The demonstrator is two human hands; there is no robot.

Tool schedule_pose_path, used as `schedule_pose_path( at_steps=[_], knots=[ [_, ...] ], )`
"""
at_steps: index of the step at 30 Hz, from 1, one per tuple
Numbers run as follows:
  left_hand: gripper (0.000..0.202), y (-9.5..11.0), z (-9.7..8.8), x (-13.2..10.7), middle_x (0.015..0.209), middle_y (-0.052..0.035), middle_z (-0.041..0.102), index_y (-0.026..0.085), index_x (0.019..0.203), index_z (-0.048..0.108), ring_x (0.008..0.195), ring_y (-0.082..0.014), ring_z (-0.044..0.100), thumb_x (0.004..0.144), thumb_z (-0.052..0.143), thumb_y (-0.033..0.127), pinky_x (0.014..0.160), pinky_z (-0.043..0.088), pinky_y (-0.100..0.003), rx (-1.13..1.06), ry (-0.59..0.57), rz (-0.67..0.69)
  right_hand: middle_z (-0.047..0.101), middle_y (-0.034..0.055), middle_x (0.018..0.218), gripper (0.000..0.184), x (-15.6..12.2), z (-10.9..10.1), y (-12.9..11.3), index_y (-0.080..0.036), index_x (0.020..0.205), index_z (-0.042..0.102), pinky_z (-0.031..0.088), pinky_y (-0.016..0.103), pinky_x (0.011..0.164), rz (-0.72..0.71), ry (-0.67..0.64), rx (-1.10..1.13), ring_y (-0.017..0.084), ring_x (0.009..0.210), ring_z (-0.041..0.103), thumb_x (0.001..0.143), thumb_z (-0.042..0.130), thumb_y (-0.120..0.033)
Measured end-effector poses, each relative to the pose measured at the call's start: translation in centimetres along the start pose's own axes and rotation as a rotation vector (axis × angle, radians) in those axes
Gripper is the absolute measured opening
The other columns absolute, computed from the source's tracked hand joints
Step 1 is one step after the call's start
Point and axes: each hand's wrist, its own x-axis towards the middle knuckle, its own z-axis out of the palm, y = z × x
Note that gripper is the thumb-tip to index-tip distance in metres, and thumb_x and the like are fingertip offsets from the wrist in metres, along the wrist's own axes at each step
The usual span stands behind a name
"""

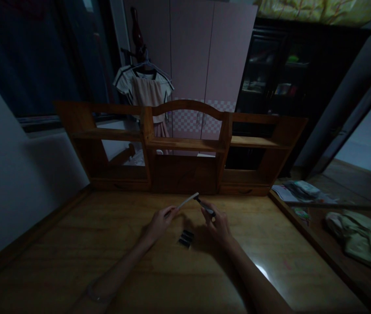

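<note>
My left hand point(161, 224) pinches one end of a thin, slightly curved white strip point(187, 201), which slants up and to the right. In the fingers of my right hand point(218, 222) is a slim dark-and-grey handle point(206, 207) that looks like a razor, its small dark head pointing up and left. The far end of the strip meets that head or lies just in front of it; I cannot tell if they touch. Between my wrists, a small black pack point(186, 238) with several parallel segments lies flat on the wooden desk point(123, 270).
A wooden shelf unit point(185, 144) with cubbies and small drawers lines the desk's back edge. Papers and a plastic packet point(303, 190) lie beyond the right edge, near a pale green cloth point(365, 237). A white wall point(25, 174) borders the left side.
</note>
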Motion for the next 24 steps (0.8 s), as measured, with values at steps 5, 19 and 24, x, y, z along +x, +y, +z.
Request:
schedule_pose_path(
  at_steps=[5, 19, 24],
  knots=[
    [0.037, -0.31, -0.25, 0.19, 0.097, -0.0064, 0.068, 0.018, 0.096, 0.067, 0.091, -0.0224, 0.062, 0.087, 0.046, 0.047, 0.082, 0.048, -0.031, 0.027, 0.029, -0.034, 0.064, 0.0049, 0.11, 0.031, -0.01, -0.06, -0.04, -0.025, 0.121, 0.056, 0.053, 0.03, 0.075, -0.017, 0.032, 0.0, 0.02, 0.09, 0.064, 0.093, 0.043, -0.032],
    [0.038, -0.29, -0.51, 0.23, 0.097, -0.0066, 0.068, 0.016, 0.098, 0.066, 0.091, -0.0225, 0.062, 0.087, 0.046, 0.047, 0.082, 0.048, -0.031, -0.006, 0.023, -0.035, 0.064, 0.0051, 0.109, 0.03, -0.03, -0.16, -0.3, -0.025, 0.119, 0.057, 0.053, 0.029, 0.073, -0.011, 0.032, 0.003, 0.019, 0.089, 0.064, 0.092, 0.044, -0.031],
    [0.034, 0.43, -0.13, -0.09, 0.099, -0.0046, 0.068, 0.019, 0.098, 0.067, 0.093, -0.0211, 0.061, 0.087, 0.047, 0.045, 0.084, 0.046, -0.029, 0.011, -0.029, 0.006, 0.065, 0.0053, 0.109, 0.032, 0.03, -0.32, -0.49, -0.026, 0.121, 0.057, 0.054, 0.029, 0.072, -0.014, 0.039, 0.007, 0.02, 0.091, 0.064, 0.092, 0.045, -0.031]
  ],
)
